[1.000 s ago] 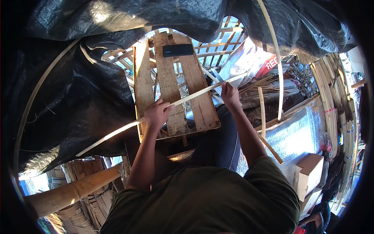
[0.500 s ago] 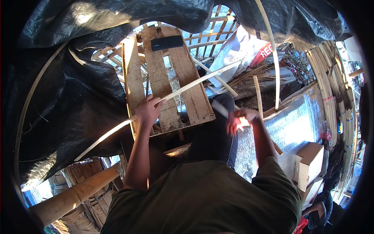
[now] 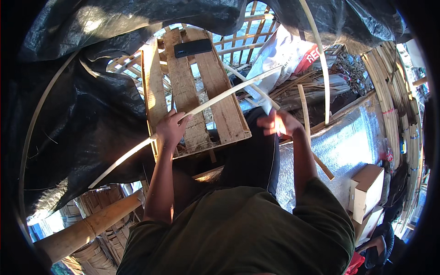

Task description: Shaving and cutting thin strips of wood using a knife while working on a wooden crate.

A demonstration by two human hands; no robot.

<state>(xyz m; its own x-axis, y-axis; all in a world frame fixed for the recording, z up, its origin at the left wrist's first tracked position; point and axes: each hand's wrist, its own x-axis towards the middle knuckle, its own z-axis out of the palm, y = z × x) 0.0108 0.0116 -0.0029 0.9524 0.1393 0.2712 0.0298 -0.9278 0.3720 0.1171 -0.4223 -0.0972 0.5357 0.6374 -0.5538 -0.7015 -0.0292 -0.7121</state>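
Left hand (image 3: 170,129) closed around a long bamboo strip (image 3: 215,98), held slanting across a wooden pallet (image 3: 183,87) with a black phone (image 3: 193,47) at its far end. Right hand (image 3: 277,123) off the strip, blurred, above the dark trouser knee (image 3: 256,156); fingers loosely curled, grip on anything impossible to tell. Black tarp (image 3: 82,119) to the left, 2 cardboard boxes (image 3: 366,192) lower right.

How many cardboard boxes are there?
2: one cardboard box at right beside the silver sheet, and a second box just below it, partly hidden. Others may be out of sight.
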